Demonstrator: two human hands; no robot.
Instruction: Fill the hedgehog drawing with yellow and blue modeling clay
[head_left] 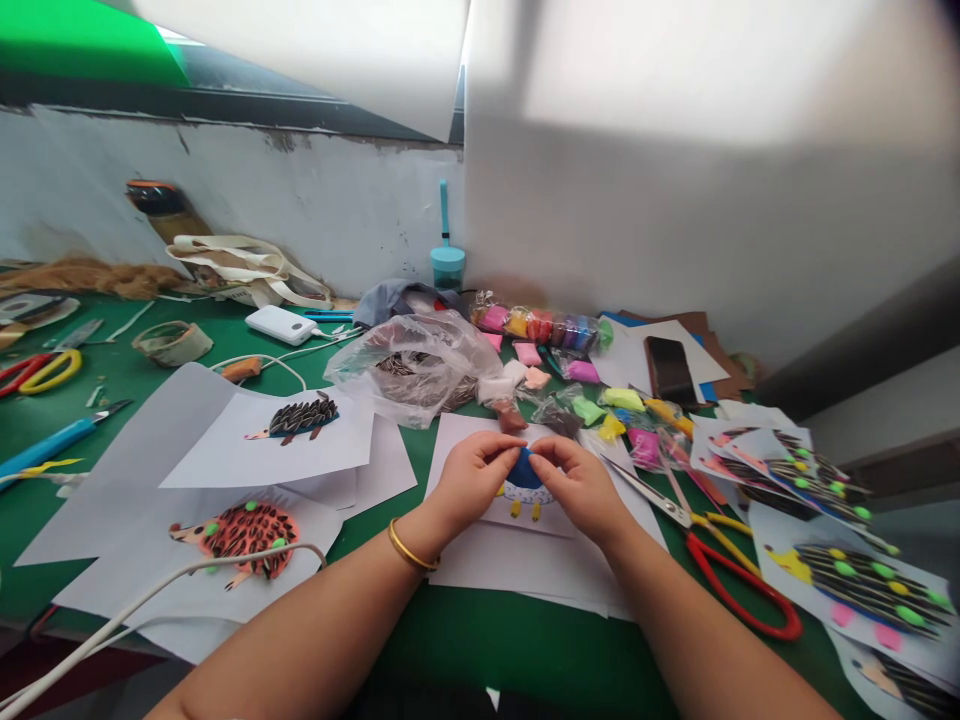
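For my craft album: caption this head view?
Both hands press blue clay onto paper beside scissors.

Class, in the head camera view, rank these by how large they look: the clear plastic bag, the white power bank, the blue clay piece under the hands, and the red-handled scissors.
1. Clear plastic bag
2. Red-handled scissors, though nearness to the camera may enlarge them
3. White power bank
4. Blue clay piece, partly hidden by the left hand and right hand
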